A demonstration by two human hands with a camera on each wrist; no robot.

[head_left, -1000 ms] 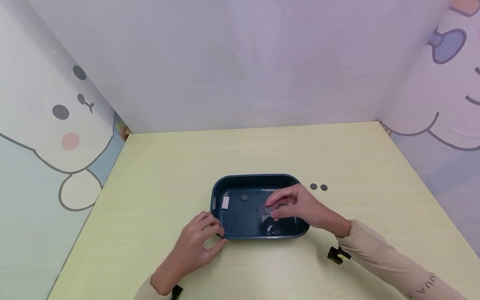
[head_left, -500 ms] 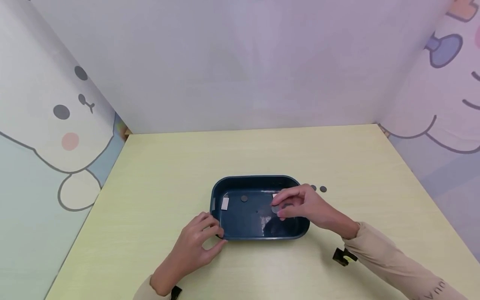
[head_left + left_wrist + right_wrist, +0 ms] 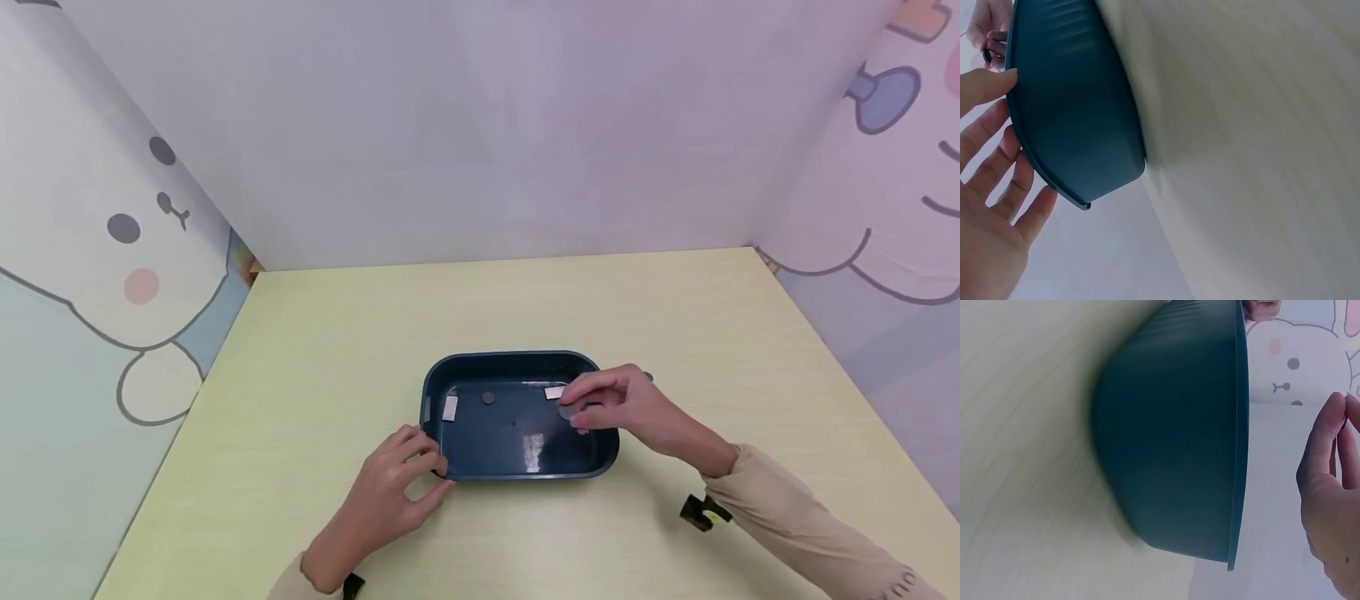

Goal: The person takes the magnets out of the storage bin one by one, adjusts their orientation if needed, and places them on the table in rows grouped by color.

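Note:
A dark blue basin (image 3: 495,450) stands on the table. My left hand (image 3: 392,487) grips its near left corner; in the left wrist view the thumb and fingertips of the left hand (image 3: 997,181) lie on the rim of the basin (image 3: 1075,106). Over the right part of the basin, my right hand (image 3: 630,410) pinches a small round grey disc (image 3: 567,412) between thumb and fingers. The right wrist view shows the right hand (image 3: 1332,494) above rim height beside the basin (image 3: 1172,431). Inside the basin lie a dark disc (image 3: 488,398) and white rectangular pieces (image 3: 450,408).
Another dark disc (image 3: 648,377) lies on the table (image 3: 337,350) just beyond my right hand, partly hidden. Pale walls with cartoon drawings rise at the back and on both sides. Black wrist devices (image 3: 702,512) are on both arms.
My right hand has moved to the right with the disc, uncovering a white piece in the basin and covering one of the two discs on the table. The left hand has stayed at the corner.

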